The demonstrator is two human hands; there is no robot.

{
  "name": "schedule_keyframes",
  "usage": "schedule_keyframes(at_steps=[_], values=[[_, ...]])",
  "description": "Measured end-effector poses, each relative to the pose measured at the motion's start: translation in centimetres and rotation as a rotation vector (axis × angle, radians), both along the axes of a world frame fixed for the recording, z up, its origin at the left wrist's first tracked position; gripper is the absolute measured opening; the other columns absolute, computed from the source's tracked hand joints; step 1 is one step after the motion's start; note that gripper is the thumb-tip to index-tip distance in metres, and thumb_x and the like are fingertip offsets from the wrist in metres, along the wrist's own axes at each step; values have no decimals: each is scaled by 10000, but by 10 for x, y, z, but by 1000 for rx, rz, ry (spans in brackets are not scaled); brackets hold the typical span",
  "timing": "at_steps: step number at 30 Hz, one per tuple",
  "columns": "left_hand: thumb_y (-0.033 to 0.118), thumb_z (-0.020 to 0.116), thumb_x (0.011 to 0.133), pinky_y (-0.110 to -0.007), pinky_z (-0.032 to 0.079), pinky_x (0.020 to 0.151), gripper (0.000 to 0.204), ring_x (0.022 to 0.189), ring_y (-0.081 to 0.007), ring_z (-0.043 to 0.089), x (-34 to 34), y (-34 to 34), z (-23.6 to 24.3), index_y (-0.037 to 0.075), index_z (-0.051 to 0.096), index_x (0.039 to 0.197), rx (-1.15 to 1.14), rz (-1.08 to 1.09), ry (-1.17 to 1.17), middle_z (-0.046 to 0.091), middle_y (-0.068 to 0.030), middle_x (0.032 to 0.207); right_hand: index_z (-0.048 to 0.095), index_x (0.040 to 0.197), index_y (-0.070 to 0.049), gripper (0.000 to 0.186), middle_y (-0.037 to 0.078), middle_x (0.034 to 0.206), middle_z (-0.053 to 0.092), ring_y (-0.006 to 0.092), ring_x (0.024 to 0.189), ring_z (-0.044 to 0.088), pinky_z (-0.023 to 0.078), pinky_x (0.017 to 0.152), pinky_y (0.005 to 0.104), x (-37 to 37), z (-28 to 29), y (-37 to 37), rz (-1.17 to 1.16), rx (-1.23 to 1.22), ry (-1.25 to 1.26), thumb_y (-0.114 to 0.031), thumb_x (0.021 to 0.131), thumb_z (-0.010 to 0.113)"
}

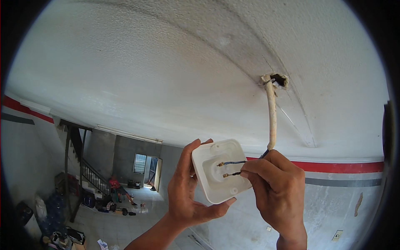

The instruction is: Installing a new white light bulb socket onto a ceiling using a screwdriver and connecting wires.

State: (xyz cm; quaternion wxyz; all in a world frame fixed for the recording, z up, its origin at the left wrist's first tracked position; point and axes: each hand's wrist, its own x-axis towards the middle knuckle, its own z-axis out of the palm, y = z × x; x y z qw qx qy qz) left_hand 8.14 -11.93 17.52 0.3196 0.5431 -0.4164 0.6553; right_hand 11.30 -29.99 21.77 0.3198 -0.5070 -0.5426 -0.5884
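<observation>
Your left hand (187,198) comes up from the lower edge, its forearm slanting to the right, and grips a white plastic box (230,150). Your fingers rise along the box's left side, their tips at its upper left corner, while your thumb stretches to the right under the lower edge. The box sits tilted between your two hands, below the ceiling (146,83), its open face and round inner boss turned toward you.

Your right hand (277,179) is raised at the box's right side, wrist bent and knuckles toward you. Its thumb and forefinger close in a pinch on a black wire (235,173); you cannot tell from here whether they also hold the blue wire (233,163) just above. Both bare copper ends lie in front of the box's hollow. Above that hand, a pale sheathed cable (271,112) hangs from a ragged hole (280,80) in the ceiling.

The ceiling is rough and whitish, with curving darker marks. Beyond your right hand, the grey wall (325,204) carries a red stripe (341,167) over a dark grey one. Far down to your left are a staircase railing (92,177), an open doorway (153,171) and a seated person (118,189) near belongings on the tiled floor (156,206).
</observation>
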Motion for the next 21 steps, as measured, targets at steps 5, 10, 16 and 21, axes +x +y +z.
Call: schedule_keyframes(at_steps=[5, 10, 16, 21], values=[[139, 847, 622, -435, 446, 1022, 1090, 1255, -312, 487, 0, 1, 1, -15, 184, 1473, 15, 14, 3, 401, -244, 1404, 671, 858, -102, 114, 39, 696, 528, 227, 520, 554, 418, 453, 358, 0, 0, -1, -28, 7, -30, -43, 770, 715], [145, 834, 643, -438, 459, 1008, 1075, 1258, -322, 484, 1, 3, 1, -9, 178, 1481, 31, 8, 18, 407, -249, 1395, 696, 837, -18, 134, 75, 688, 559, 185, 555, 555, 436, 500, 300, -4, -1, 1, -2, 24, 17, 70, 738, 713], [158, 829, 660, -441, 470, 998, 1078, 1257, -327, 485, -1, 1, 1, -14, 160, 1487, 68, 20, 23, 413, -251, 1386, 699, 838, -20, 132, 77, 695, 566, 186, 557, 562, 439, 496, 300, -5, -4, -2, -14, 20, 13, 61, 737, 724], [169, 827, 673, -437, 473, 1001, 1076, 1243, -324, 500, -2, 1, 1, -28, 148, 1485, 66, 24, 55, 411, -251, 1389, 701, 838, -30, 141, 73, 693, 564, 185, 553, 564, 442, 491, 300, -2, -5, -3, 11, 17, 7, 55, 730, 731]])
